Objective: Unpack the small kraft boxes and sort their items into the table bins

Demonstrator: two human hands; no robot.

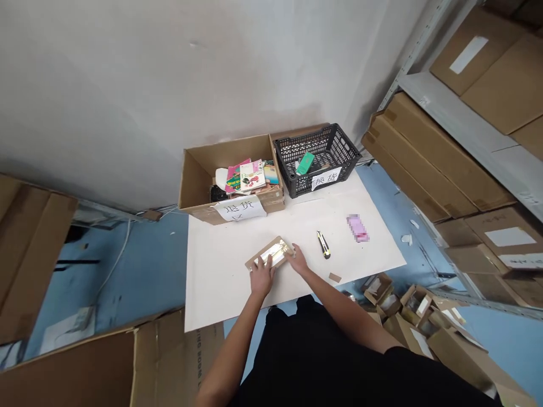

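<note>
A flat brown cardboard package (pixel 265 252) with a shiny white-and-gold strip along its top lies aslant on the white table (pixel 220 271). My left hand (pixel 262 277) rests on its near left side, fingers spread over the surface. At the right end, my right hand (pixel 297 260) grips the edge between thumb and fingers. To the right of that hand lies a black-and-yellow utility knife (pixel 323 245). A small brown cardboard scrap (pixel 335 277) sits near the table's front edge. Farther right is a pixelated pink-purple object (pixel 358 228).
At the back of the table stand an open cardboard box (pixel 197 186) of booklets and a black plastic crate (pixel 297 183) holding a green packet (pixel 305 163). Shelves with cartons (pixel 424 169) rise on the right. Opened boxes (pixel 418 316) litter the floor; a large carton (pixel 169 362) stands front left.
</note>
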